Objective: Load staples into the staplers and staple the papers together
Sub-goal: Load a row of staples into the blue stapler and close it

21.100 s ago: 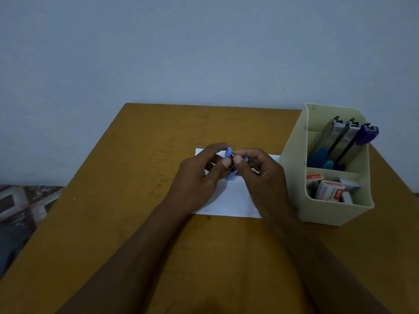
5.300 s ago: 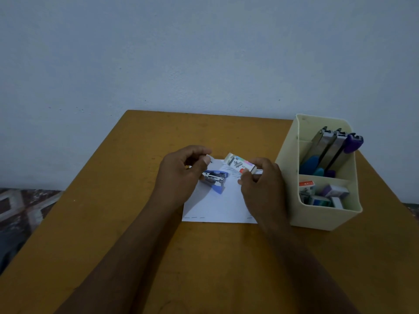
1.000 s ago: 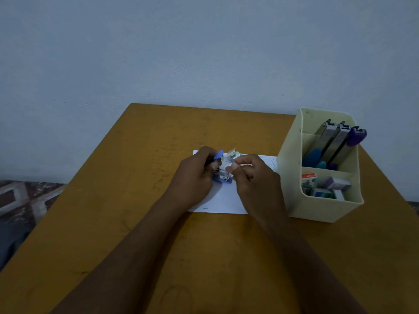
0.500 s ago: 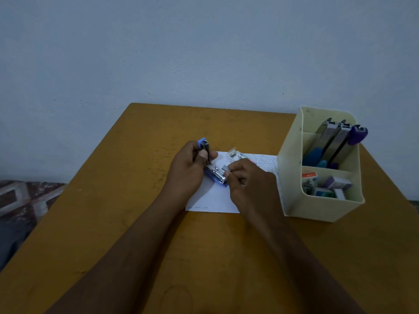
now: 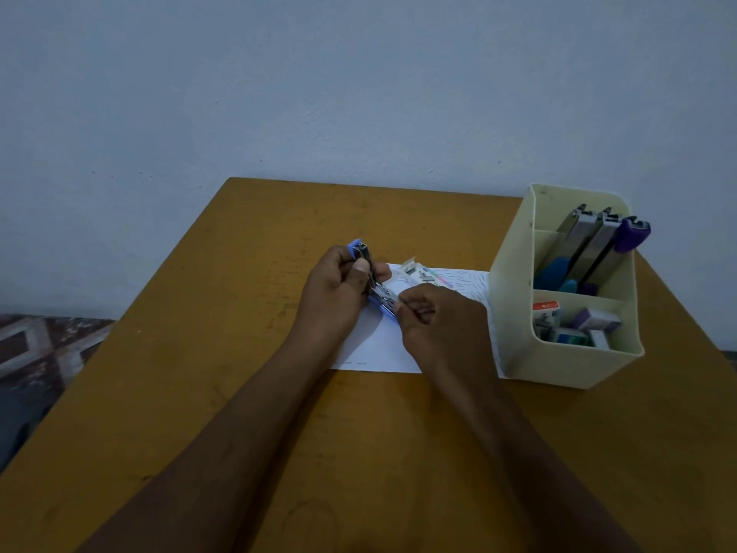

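Two hands work close together over the papers (image 5: 379,345), which lie flat near the middle of the table (image 5: 199,393). Our left hand (image 5: 335,289) grips the stapler (image 5: 385,301), a small blue one, with the fingers curled round its hinge end and the thumb pressed on the metal arm. The stapler is swung open. Its blue top points up and away from us, and its metal tray slopes down toward our right hand (image 5: 438,321), above the papers.

Our right hand is curled, with thumb and forefinger pinched on the near end of the tray. We cannot tell whether a strip of staples lies between those fingertips.

An opened staple box (image 5: 418,273) lies on the far part of the papers, just beyond our right hand, with its flap raised.

A cream organizer (image 5: 566,357) stands on the table at the right, its left wall at the right edge of the papers. Its back compartment holds three staplers (image 5: 578,241), standing on end and tilted; one is purple. Its front compartment holds several small boxes (image 5: 594,321).

A pale wall (image 5: 359,93) rises behind the table. A patterned floor (image 5: 40,345) shows at the left.
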A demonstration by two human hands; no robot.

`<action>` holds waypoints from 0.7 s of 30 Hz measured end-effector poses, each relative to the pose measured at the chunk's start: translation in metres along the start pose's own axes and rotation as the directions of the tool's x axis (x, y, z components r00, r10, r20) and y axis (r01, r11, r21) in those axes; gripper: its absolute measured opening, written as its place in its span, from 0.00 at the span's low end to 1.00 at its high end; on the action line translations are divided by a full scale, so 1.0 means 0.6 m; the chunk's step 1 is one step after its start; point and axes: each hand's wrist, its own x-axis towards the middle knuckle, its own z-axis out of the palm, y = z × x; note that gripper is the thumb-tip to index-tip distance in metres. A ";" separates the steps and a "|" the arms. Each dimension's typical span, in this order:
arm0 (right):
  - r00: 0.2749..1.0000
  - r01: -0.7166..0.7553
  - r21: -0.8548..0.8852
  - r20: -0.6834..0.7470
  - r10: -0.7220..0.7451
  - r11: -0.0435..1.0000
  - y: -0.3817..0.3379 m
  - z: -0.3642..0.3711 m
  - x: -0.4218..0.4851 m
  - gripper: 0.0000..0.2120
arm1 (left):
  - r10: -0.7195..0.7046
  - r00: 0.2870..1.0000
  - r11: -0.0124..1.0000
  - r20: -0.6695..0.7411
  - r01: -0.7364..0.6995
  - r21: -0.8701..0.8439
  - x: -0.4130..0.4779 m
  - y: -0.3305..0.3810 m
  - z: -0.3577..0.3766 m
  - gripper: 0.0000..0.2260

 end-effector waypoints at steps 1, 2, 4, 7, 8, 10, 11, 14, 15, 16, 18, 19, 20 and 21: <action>1.000 0.000 -0.003 -0.001 0.000 1.000 0.000 -0.001 0.000 0.07 | 0.002 1.000 1.000 0.001 -0.002 -0.001 -0.001 0.000 0.000 0.08; 1.000 0.001 -0.005 -0.003 -0.001 1.000 0.000 -0.001 0.000 0.07 | 0.001 1.000 1.000 0.002 -0.001 -0.006 0.000 0.001 0.001 0.08; 1.000 0.003 -0.008 -0.004 -0.003 1.000 0.000 -0.003 0.001 0.07 | -0.001 1.000 1.000 0.007 0.001 -0.018 -0.001 0.001 0.001 0.08; 1.000 0.020 -0.027 0.019 -0.020 0.999 0.000 -0.007 0.003 0.08 | -0.006 1.000 1.000 0.016 0.006 -0.029 -0.001 0.001 0.001 0.07; 0.999 0.029 -0.029 0.019 -0.029 0.999 0.000 -0.008 0.003 0.07 | -0.008 1.000 0.999 0.018 0.008 -0.035 -0.001 0.001 0.001 0.08; 0.999 0.039 -0.036 0.016 -0.039 0.999 0.000 -0.010 0.003 0.07 | -0.009 1.000 0.999 0.020 0.009 -0.045 0.000 0.000 0.000 0.08; 0.999 0.041 -0.038 0.017 -0.040 0.998 0.001 -0.010 0.004 0.06 | -0.008 1.000 0.999 0.022 0.009 -0.050 0.000 0.000 0.000 0.08; 0.999 0.028 -0.041 0.044 -0.026 0.999 0.004 -0.009 0.006 0.07 | -0.011 0.999 0.998 0.031 0.013 -0.063 0.001 0.001 0.001 0.08; 0.999 0.027 -0.036 0.047 -0.026 0.999 0.005 -0.009 0.007 0.07 | -0.013 0.999 0.997 0.034 0.016 -0.072 0.001 0.001 0.001 0.08; 0.999 0.030 -0.032 0.043 -0.028 0.999 0.005 -0.009 0.007 0.06 | -0.015 0.999 0.997 0.038 0.018 -0.081 0.001 0.000 0.001 0.08; 0.999 0.031 -0.034 0.040 -0.029 0.999 0.005 -0.010 0.007 0.06 | -0.015 0.999 0.995 0.044 0.019 -0.093 0.001 0.000 0.000 0.08; 0.999 0.032 -0.040 0.043 -0.030 0.999 0.005 -0.010 0.006 0.07 | -0.016 0.999 0.995 0.045 0.021 -0.098 0.001 0.000 0.000 0.08; 0.998 0.036 -0.046 0.045 -0.034 0.998 0.005 -0.010 0.006 0.07 | -0.020 0.999 0.994 0.047 0.025 -0.103 0.001 0.000 0.000 0.08; 0.998 0.036 -0.048 0.047 -0.034 0.998 0.004 -0.010 0.006 0.07 | -0.023 0.999 0.994 0.048 0.028 -0.109 0.001 0.001 -0.001 0.08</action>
